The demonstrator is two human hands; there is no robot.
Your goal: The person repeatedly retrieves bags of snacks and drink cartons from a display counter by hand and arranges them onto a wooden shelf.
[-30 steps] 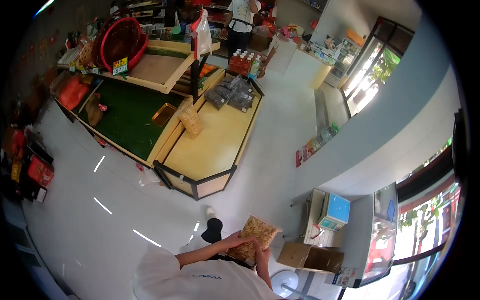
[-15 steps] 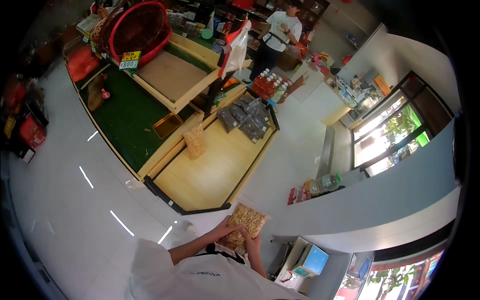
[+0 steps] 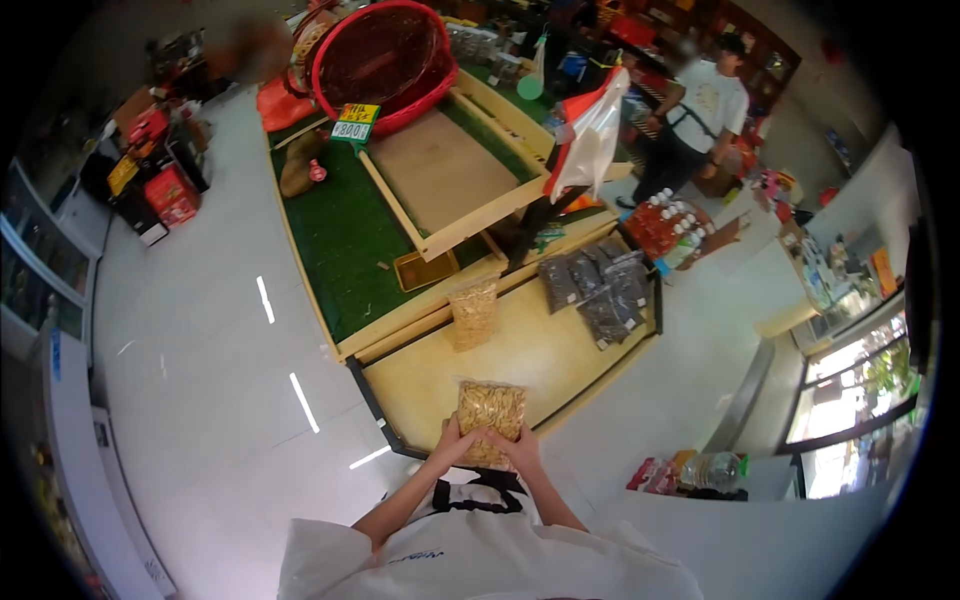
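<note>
A clear plastic bag of tan dried pieces (image 3: 492, 408) is held in front of me, its top near the front edge of the pale wooden display table (image 3: 415, 385). My left hand (image 3: 454, 446) grips its lower left side, and my right hand (image 3: 516, 452) its lower right. Both thumbs meet across the front of the bag; the other fingers are mostly hidden behind it. Farther back on the table stands another clear bag of paler pieces (image 3: 474, 316). Several dark-filled bags (image 3: 595, 287) lie at the table's right end.
Behind the table rises a green-lined shelf (image 3: 340, 260) with a gold tray (image 3: 425, 271) and a red-rimmed basket (image 3: 385, 60). A person (image 3: 700, 110) stands at the back right near bottled drinks (image 3: 665, 225). A counter (image 3: 720, 520) with a large bottle (image 3: 712, 470) is at right.
My view has swung left, so the table now lies straight ahead. The bag in my hands has come up to the table's front edge, and both hands still hold it.
</note>
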